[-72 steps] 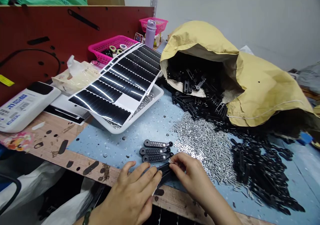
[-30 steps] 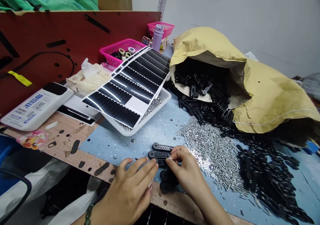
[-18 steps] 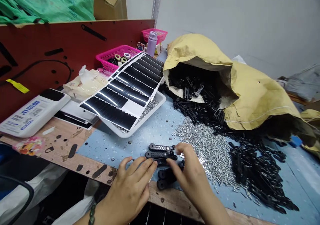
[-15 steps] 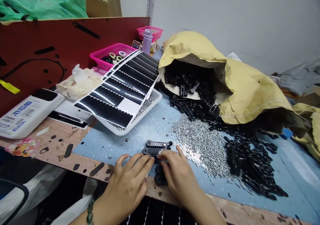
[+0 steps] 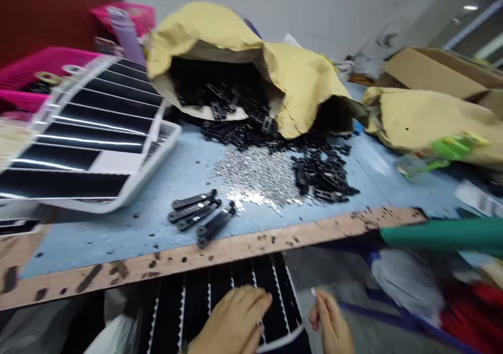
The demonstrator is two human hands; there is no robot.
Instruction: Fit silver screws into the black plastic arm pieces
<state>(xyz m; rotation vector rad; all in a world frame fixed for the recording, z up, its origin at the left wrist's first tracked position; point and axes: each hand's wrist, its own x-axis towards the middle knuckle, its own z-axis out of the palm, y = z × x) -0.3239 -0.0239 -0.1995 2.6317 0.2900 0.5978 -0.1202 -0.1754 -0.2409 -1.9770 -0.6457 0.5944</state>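
Observation:
My left hand (image 5: 236, 320) is low in the view, over a black sheet (image 5: 196, 296) with white scalloped lines below the table edge. Its fingers are bent together, and whatever they may hold is hidden. To its right, beyond the sheet's edge, my right hand (image 5: 330, 320) pinches a small white piece (image 5: 313, 291) between thumb and finger. Several black plastic arms (image 5: 194, 210) lie side by side near the table's front edge, some with a small pale spot. Behind them spreads a pile of silver screws (image 5: 257, 176).
Black parts (image 5: 324, 173) spill from yellow sacks (image 5: 220, 29) at the back. A white tray (image 5: 157, 160) under black sticker sheets (image 5: 90, 129) stands left, near a pink basket (image 5: 51, 63). Green fabric (image 5: 444, 236) crosses the right edge.
The view has swung right. Both hands have left the black arms on the table and dropped below its front edge, moving apart. The white piece now shows in my right fingers.

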